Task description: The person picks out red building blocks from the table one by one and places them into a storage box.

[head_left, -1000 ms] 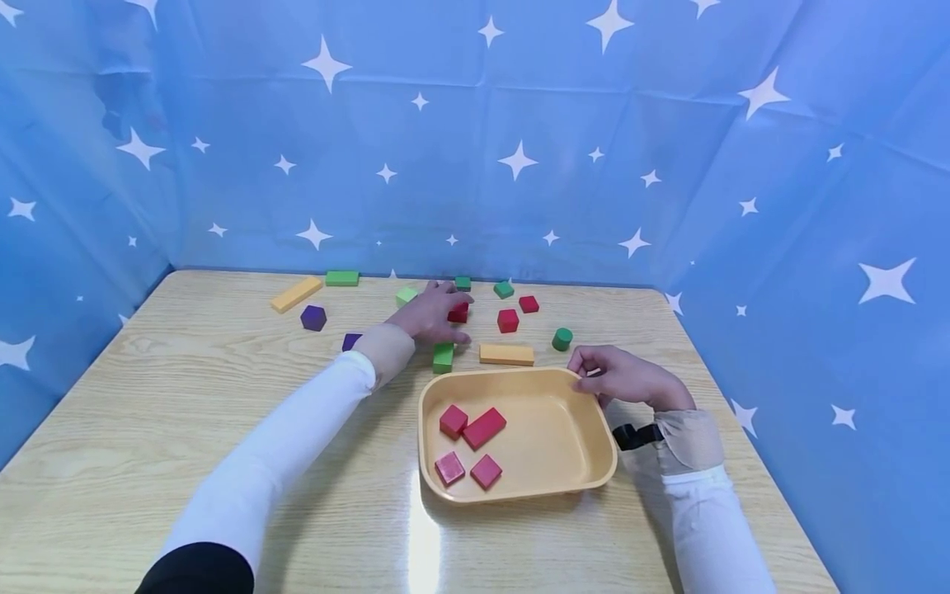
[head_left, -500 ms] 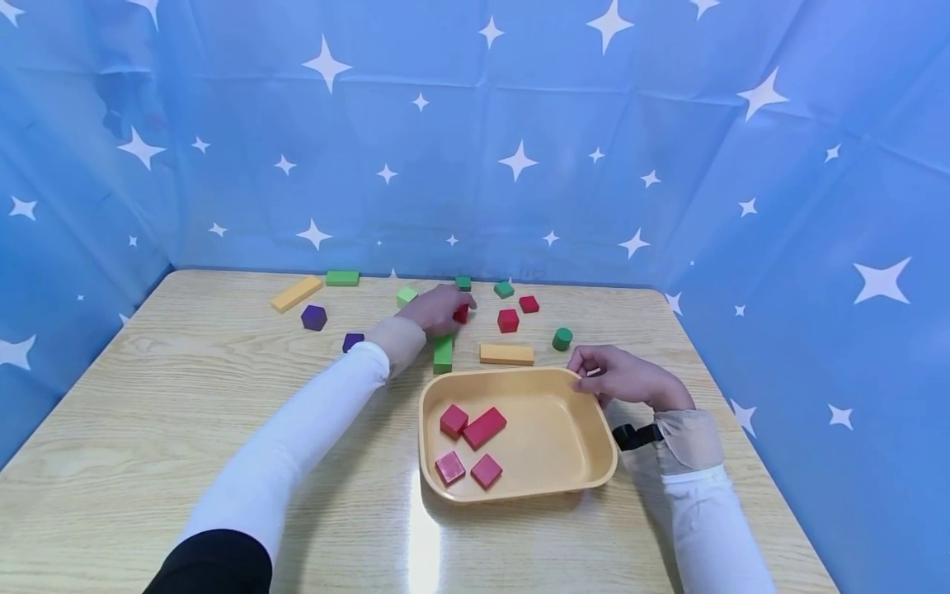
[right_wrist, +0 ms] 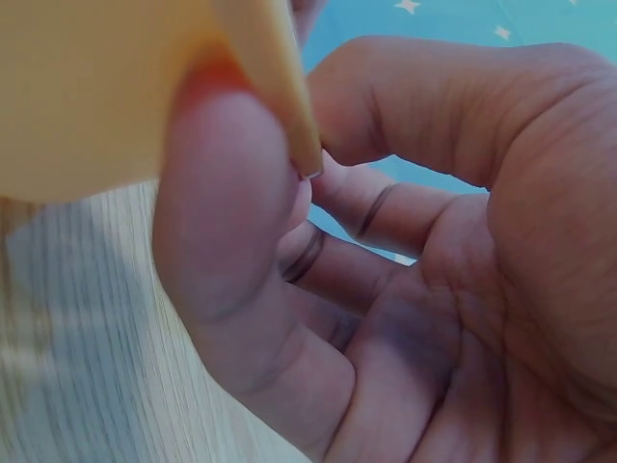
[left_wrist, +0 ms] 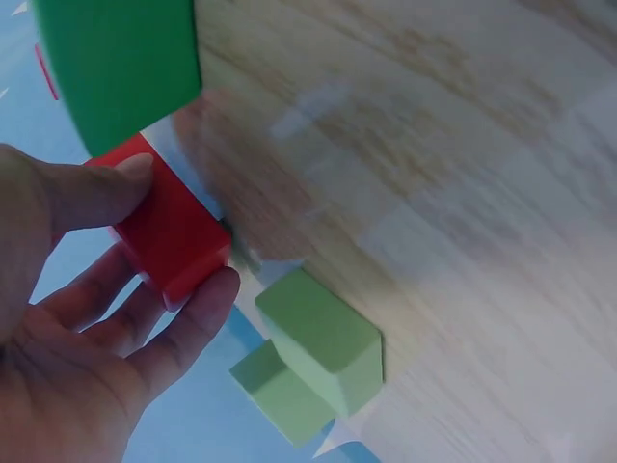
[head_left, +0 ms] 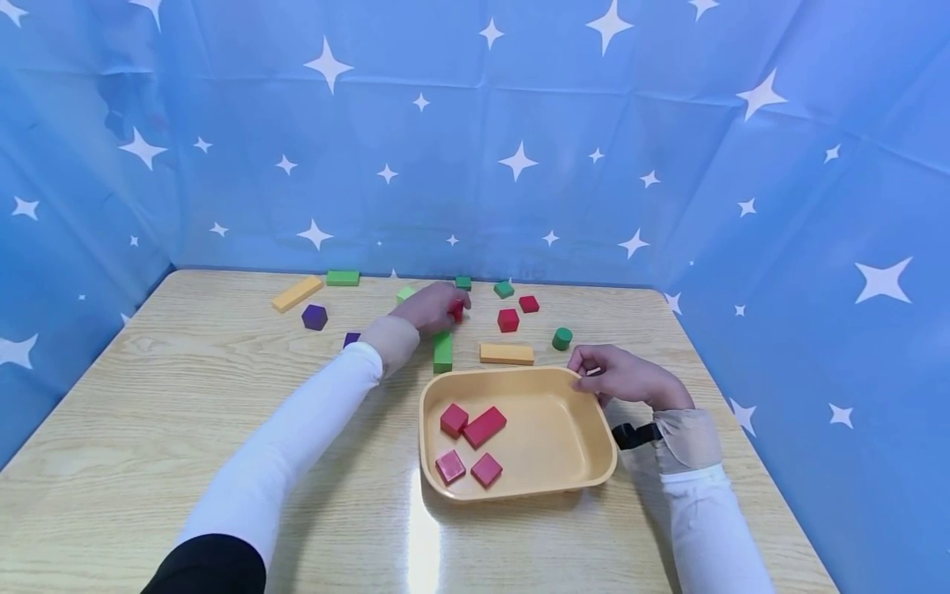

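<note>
With thumb and fingertips my left hand [head_left: 426,309] pinches a red block [head_left: 456,310] among the blocks at the table's far side. In the left wrist view the thumb lies on one face of this red block [left_wrist: 174,231] and fingertips touch its other side. A green block [head_left: 443,353] lies just nearer than that hand, and a light green block [head_left: 404,294] is partly hidden behind it. My right hand [head_left: 627,379] grips the far right corner of a yellow-orange tray [head_left: 549,445], its rim [right_wrist: 275,87] between thumb and fingers. Several red blocks [head_left: 485,427] lie inside the tray's left half.
Two more red blocks [head_left: 508,320] lie to the right of my left hand. A yellow block [head_left: 506,354] and a green cylinder [head_left: 562,338] lie behind the tray. Purple blocks [head_left: 314,317] and another yellow block [head_left: 297,294] are farther left. A starry blue curtain [head_left: 475,181] borders the table.
My left hand's spread fingers have closed round the red block, which has shifted slightly to the left with the hand. The right hand and tray stay put.
</note>
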Demonstrator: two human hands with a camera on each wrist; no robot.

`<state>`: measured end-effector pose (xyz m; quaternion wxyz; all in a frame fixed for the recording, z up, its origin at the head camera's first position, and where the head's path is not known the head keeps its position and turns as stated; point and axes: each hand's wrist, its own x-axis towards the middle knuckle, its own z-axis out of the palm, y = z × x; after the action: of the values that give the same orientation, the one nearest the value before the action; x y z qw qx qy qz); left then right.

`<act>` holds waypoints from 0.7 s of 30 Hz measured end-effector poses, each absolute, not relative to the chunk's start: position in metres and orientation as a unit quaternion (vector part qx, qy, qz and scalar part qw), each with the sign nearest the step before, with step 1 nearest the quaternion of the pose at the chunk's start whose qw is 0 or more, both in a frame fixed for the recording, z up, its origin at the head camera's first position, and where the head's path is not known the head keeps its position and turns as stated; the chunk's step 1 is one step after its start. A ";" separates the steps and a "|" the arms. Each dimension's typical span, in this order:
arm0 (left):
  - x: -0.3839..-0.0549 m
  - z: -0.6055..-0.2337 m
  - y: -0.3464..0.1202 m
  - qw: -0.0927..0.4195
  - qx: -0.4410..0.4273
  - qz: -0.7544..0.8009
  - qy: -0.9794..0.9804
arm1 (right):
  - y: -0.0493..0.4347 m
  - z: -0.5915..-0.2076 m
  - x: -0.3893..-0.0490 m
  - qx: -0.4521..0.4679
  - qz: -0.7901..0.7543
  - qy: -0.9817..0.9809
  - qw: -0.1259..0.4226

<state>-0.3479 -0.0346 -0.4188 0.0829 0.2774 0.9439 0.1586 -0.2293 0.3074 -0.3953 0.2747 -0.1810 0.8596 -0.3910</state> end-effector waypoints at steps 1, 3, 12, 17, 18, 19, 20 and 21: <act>-0.348 -0.418 -0.035 0.080 0.275 0.160 0.945 | 0.307 -0.395 -0.229 -0.181 -0.390 0.860 0.274; -0.347 -0.416 -0.036 0.075 0.269 0.169 0.945 | 0.307 -0.395 -0.229 -0.180 -0.389 0.861 0.274; -0.340 -0.399 -0.040 0.068 0.275 0.196 0.939 | 0.305 -0.394 -0.229 -0.176 -0.392 0.860 0.275; -0.336 -0.391 -0.042 0.068 0.285 0.212 0.932 | 0.307 -0.395 -0.229 -0.175 -0.388 0.862 0.274; -0.335 -0.389 -0.042 0.070 0.287 0.216 0.931 | 0.307 -0.395 -0.229 -0.175 -0.387 0.863 0.274; -0.333 -0.387 -0.042 0.073 0.285 0.219 0.930 | 0.307 -0.395 -0.229 -0.175 -0.387 0.863 0.273; -0.332 -0.385 -0.042 0.074 0.284 0.220 0.930 | 0.307 -0.395 -0.229 -0.176 -0.387 0.863 0.272; -0.330 -0.384 -0.042 0.073 0.285 0.220 0.930 | 0.307 -0.395 -0.229 -0.175 -0.388 0.863 0.272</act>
<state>-0.3305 -0.0421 -0.3835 0.0731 0.2855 0.9298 0.2204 -0.2288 0.3067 -0.3947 0.2719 -0.1755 0.8631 -0.3877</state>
